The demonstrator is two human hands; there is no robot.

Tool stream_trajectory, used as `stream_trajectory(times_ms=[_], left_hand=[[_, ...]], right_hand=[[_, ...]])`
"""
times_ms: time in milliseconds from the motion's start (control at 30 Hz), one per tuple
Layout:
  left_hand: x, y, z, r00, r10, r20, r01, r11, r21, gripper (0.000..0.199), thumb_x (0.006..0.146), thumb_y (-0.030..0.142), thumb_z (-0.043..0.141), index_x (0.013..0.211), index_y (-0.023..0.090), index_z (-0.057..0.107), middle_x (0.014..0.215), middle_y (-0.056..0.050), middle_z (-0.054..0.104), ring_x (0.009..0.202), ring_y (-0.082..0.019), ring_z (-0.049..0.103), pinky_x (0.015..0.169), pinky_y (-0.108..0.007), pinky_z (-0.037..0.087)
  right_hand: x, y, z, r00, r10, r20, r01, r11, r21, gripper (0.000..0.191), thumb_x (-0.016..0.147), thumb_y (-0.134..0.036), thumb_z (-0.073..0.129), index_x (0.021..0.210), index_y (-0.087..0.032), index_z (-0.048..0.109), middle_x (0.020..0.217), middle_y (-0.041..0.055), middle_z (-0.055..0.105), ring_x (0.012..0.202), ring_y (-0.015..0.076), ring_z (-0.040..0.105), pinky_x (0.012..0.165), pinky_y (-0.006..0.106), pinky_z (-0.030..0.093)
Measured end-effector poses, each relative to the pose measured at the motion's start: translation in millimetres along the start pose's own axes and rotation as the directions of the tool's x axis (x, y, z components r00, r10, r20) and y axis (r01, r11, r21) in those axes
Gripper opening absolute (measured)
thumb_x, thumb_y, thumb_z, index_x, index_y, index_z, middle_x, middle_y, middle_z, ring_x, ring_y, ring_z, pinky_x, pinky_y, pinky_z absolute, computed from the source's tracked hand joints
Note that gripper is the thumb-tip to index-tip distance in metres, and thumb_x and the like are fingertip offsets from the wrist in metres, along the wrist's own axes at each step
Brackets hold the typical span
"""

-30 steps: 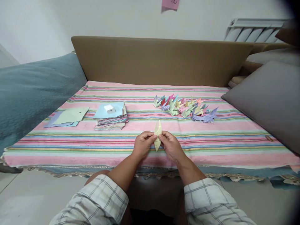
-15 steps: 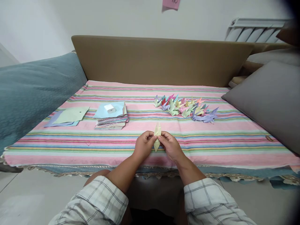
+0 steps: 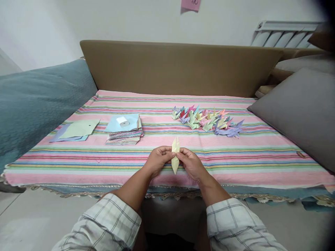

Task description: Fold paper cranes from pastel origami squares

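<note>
A narrow pale yellow folded paper (image 3: 175,164) stands lengthwise between my hands, pointed at its near end and split into two tips at its far end. My left hand (image 3: 160,160) pinches its left edge with the thumb on top. From the right side, my right hand (image 3: 190,163) grips it the same way, the two thumbs almost touching over the paper. Beyond my right hand sits a group of folded paper cranes (image 3: 208,120) in many colours. A stack of square paper sheets (image 3: 124,137) lies to the left, with a white charger block (image 3: 122,121) on top.
At the far left are a few loose sheets (image 3: 80,128) beside a blue-green armrest (image 3: 44,94). Grey cushions (image 3: 300,104) lean at the right. A brown backrest (image 3: 178,68) rises behind the striped cloth (image 3: 157,104).
The near point of the yellow paper now reaches lower and shows more of its length. My left hand has shifted slightly left and its grip looks flatter.
</note>
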State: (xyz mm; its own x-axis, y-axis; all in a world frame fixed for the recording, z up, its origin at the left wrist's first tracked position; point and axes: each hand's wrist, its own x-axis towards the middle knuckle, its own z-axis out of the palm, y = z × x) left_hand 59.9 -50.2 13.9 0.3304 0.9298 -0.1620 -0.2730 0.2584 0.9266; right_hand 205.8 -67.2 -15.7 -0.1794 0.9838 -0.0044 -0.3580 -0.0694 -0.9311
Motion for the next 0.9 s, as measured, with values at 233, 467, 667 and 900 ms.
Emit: stream_trajectory(times_ms=[233, 467, 667, 900], left_hand=[[-0.6, -3.2, 3.2, 0.994, 0.035, -0.104, -0.04, 0.998, -0.04, 0.036, 0.046, 0.034, 0.085, 0.061, 0.014, 0.06, 0.058, 0.003, 0.059, 0.054, -0.008, 0.052, 0.057, -0.021, 0.042], [-1.6, -8.3, 6.6, 0.99, 0.062, -0.126, -0.067, 0.997, -0.031, 0.037, 0.054, 0.038, 0.081, 0.063, 0.016, 0.052, 0.053, 0.006, 0.053, 0.048, -0.006, 0.047, 0.05, -0.019, 0.037], [-2.8, -7.3, 7.7, 0.996, -0.004, -0.094, -0.005, 0.996, -0.089, 0.04, 0.052, 0.038, 0.082, 0.07, 0.015, 0.054, 0.059, 0.003, 0.058, 0.052, -0.009, 0.054, 0.053, -0.021, 0.043], [-3.4, -5.8, 6.4, 0.995, -0.045, -0.089, 0.037, 0.996, -0.085, 0.044, 0.047, 0.041, 0.083, 0.064, 0.014, 0.052, 0.057, 0.004, 0.058, 0.053, -0.01, 0.056, 0.057, -0.024, 0.048]], right_hand=[[0.8, -0.4, 2.1, 0.999, 0.003, -0.04, -0.003, 1.0, -0.001, 0.029, 0.068, -0.044, 0.071, 0.083, -0.02, 0.063, 0.07, -0.0021, 0.062, 0.061, 0.0113, 0.054, 0.06, 0.025, 0.043], [1.1, -0.2, 3.8, 0.999, 0.007, -0.051, -0.007, 1.0, 0.002, 0.028, 0.068, -0.042, 0.073, 0.083, -0.02, 0.064, 0.075, -0.0005, 0.067, 0.065, 0.014, 0.06, 0.064, 0.028, 0.047], [2.4, -0.3, 1.7, 1.0, 0.009, -0.018, -0.009, 1.0, -0.004, 0.031, 0.067, -0.039, 0.075, 0.088, -0.018, 0.065, 0.077, 0.0007, 0.068, 0.067, 0.0134, 0.06, 0.067, 0.028, 0.048], [3.3, -0.7, 1.1, 0.999, -0.003, -0.051, 0.003, 1.0, -0.005, 0.031, 0.064, -0.034, 0.078, 0.085, -0.019, 0.06, 0.068, -0.0031, 0.064, 0.063, 0.0104, 0.058, 0.062, 0.024, 0.047]])
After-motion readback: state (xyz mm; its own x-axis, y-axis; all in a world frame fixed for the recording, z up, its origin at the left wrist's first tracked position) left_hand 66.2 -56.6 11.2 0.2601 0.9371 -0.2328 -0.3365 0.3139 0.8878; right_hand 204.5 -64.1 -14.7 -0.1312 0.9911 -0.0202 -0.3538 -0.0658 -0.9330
